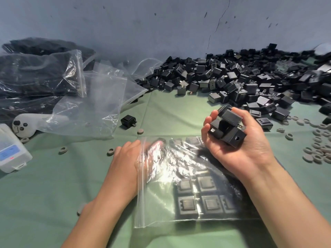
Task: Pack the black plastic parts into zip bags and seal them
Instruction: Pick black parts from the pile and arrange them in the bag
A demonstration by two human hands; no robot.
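Note:
A clear zip bag [161,203] lies on the green cloth in front of me, with several black plastic parts [206,196] laid in rows inside it. My left hand [129,158] reaches into the bag's open left side, fingers blurred under the plastic. My right hand [240,144] hovers palm-up over the bag's upper right corner, closed around a handful of black parts [227,127]. A large heap of loose black parts [241,81] stretches along the wall at the back right.
Empty zip bags [100,101] and filled bags [32,72] lie at the back left. A single black part [128,120] sits mid-table. Grey rubber rings [317,149] are scattered at the right. A white device [10,149] and a grey controller [23,126] rest at the left edge.

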